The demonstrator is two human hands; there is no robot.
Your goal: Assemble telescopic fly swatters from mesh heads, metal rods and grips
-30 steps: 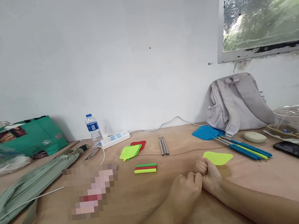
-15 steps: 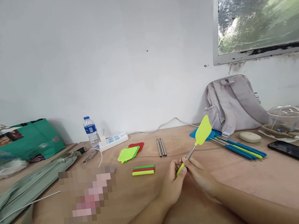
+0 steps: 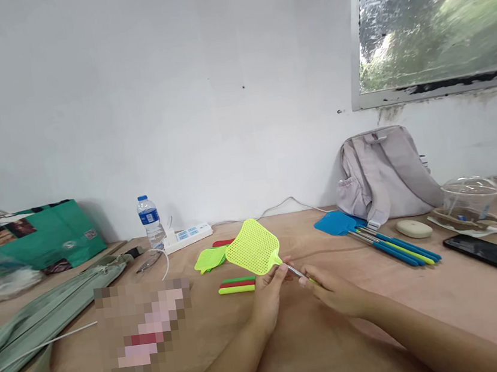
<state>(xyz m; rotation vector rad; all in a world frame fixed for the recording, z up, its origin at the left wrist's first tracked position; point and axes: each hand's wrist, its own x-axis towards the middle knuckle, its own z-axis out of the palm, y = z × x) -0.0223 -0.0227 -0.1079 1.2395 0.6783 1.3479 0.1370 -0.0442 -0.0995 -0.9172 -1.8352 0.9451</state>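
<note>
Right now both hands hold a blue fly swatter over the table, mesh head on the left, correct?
Not blue. The head view shows the fly swatter is yellow-green; left hand and right hand hold it over the table, mesh head left.

**Bench surface, contents**

Plywood table (image 3: 296, 355) against wall. On it: green bag (image 3: 42, 238), water bottle (image 3: 149, 221), power strip (image 3: 188, 237), stacked coloured bars (image 3: 237, 285), blue swatter head (image 3: 337, 223), grey backpack (image 3: 385, 172), white case (image 3: 414, 228), black phone (image 3: 494, 251).
</note>
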